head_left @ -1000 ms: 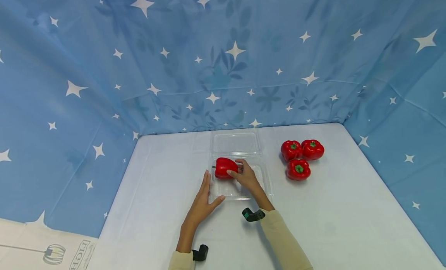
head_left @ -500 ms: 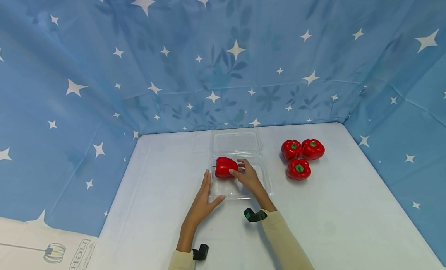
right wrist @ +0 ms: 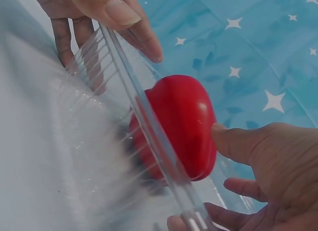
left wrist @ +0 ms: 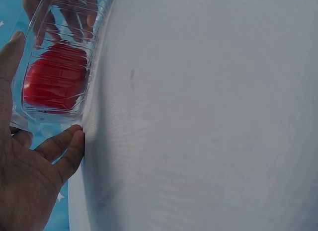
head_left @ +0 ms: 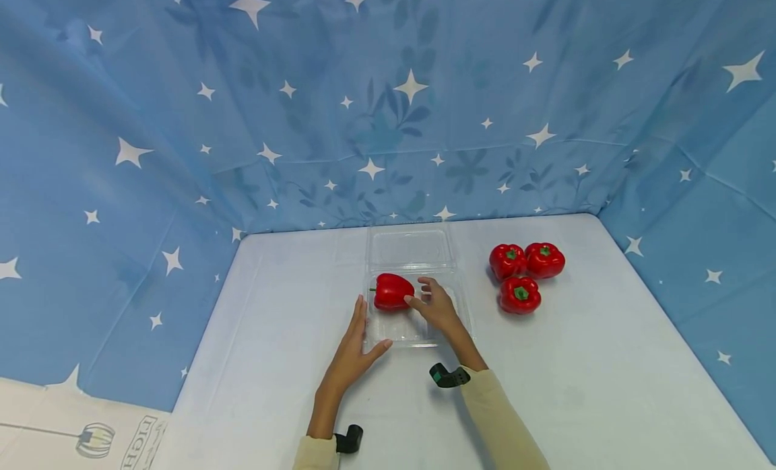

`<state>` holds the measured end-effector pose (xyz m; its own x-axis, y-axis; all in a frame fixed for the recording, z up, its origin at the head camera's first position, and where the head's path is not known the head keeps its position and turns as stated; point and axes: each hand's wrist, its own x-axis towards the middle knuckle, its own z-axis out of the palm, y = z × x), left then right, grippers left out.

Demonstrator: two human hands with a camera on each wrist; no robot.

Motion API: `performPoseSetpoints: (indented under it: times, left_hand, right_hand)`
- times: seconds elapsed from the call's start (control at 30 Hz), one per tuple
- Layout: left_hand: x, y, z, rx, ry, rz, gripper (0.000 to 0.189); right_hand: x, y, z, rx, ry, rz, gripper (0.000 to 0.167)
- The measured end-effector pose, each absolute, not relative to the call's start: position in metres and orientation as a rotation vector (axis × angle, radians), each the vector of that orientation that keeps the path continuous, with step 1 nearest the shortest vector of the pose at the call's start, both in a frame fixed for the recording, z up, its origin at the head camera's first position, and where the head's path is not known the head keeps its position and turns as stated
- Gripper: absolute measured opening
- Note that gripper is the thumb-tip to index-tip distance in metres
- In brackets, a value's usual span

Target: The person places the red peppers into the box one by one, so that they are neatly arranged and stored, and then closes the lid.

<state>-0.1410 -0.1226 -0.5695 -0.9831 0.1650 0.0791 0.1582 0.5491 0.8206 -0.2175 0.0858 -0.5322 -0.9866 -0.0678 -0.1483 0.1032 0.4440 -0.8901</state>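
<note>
The right hand [head_left: 439, 312] has eased back slightly, its fingers loosely spread with the thumb at the red pepper [head_left: 393, 293], just left of them in the clear container [head_left: 407, 331]. The pepper now seems to rest ungripped, while the left hand's [head_left: 348, 362] straight fingers stay along the container's left side.

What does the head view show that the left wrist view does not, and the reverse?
Head only: three loose red peppers outside the clear container, and both pale sleeves.
Left wrist only: distinct ribs across the container's side.
Both: one red pepper inside the container, the left hand, the right hand, white table, starred blue curtain.
</note>
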Motion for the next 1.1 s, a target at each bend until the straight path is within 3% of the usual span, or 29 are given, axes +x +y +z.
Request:
performPoseSetpoints:
  times: [0.47,1.1]
  left_hand:
    - [-0.140,-0.122,-0.570,0.292,2.754,1.457,0.100]
    - [-0.141,-0.123,-0.568,0.274,2.739,1.460,0.102]
  right_hand:
    - [-0.212,0.106,-0.518,-0.105,2.684,-1.491,0.056]
    - [-0.212,0.145,-0.492,-0.321,3.174,-1.741,0.051]
